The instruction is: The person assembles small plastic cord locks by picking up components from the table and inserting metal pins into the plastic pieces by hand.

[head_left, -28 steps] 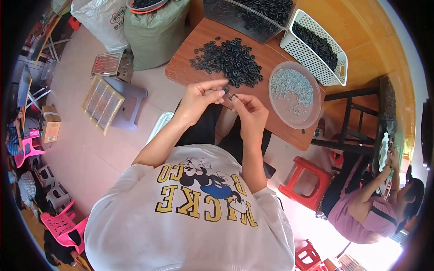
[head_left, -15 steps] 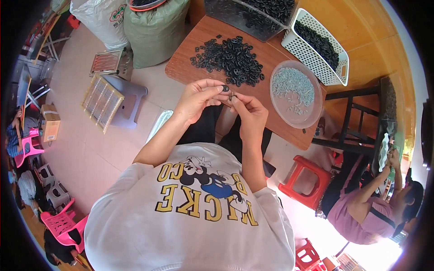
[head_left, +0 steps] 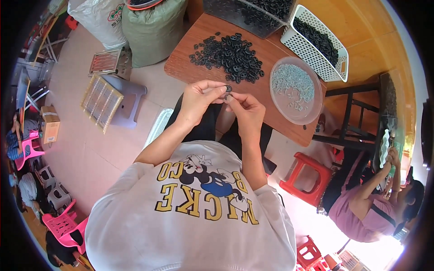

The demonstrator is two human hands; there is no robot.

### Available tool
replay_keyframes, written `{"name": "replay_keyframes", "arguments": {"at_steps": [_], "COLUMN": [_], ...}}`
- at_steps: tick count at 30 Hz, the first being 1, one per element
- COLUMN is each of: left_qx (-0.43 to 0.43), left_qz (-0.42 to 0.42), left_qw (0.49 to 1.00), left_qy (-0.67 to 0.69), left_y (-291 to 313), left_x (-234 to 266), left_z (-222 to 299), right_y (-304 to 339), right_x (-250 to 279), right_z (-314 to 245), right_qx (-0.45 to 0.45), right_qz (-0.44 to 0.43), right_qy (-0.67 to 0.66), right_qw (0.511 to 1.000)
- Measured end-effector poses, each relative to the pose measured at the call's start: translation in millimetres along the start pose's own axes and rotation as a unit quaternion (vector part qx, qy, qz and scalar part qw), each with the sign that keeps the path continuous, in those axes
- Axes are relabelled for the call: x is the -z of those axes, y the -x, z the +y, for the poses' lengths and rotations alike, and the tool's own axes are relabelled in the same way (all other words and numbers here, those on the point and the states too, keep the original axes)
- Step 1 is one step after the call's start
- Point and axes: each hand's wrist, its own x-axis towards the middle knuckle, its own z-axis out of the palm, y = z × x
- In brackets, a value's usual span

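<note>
Between thumb and fingers of my left hand [head_left: 199, 100] is a small black oval plastic piece [head_left: 228, 88] with openings in it. My right hand [head_left: 247, 109] is closed in a pinch right beside that piece; what sits in its fingertips is too small to name. Both hands meet over the near edge of the brown wooden table [head_left: 282, 119]. Beyond them lies a heap of similar black plastic pieces [head_left: 233, 58]. To the right stands a round clear tub [head_left: 289, 118], with many small silvery screw-like parts [head_left: 293, 81] in it.
A white perforated basket [head_left: 342, 72] and a clear bin [head_left: 262, 31], both with black pieces, stand at the back. Full sacks [head_left: 151, 38] are at the far left. A red stool [head_left: 312, 196] stands to the right, near a person in purple [head_left: 361, 210].
My right fingertips have moved slightly left, closer beneath the black piece. That piece has shifted a little to the right and turned in my left fingers.
</note>
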Motion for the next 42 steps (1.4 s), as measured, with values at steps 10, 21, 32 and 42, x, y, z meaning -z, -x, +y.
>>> {"name": "replay_keyframes", "arguments": {"at_steps": [10,21,32,42], "left_qx": [-0.035,-0.027,-0.051,-0.136], "left_qz": [-0.025,-0.022,-0.058,-0.059], "left_qw": [0.997,0.999,0.992,0.971], "left_qy": [-0.066,-0.033,-0.102,-0.186], "left_y": [5.2,8.1,8.9,19.6], "left_x": [0.4,6.3,12.0,9.4], "left_z": [-2.3,-3.4,-7.4,4.0], "right_y": [3.1,6.0,3.1,11.3], "right_x": [1.1,-2.5,-3.0,-0.3], "right_z": [-0.7,6.3,4.7,-2.0], "right_qx": [-0.005,0.040,0.027,0.034], "right_qz": [0.009,-0.031,-0.020,-0.041], "right_qy": [-0.009,0.038,0.027,-0.014], "right_qw": [1.000,0.998,0.999,0.999]}}
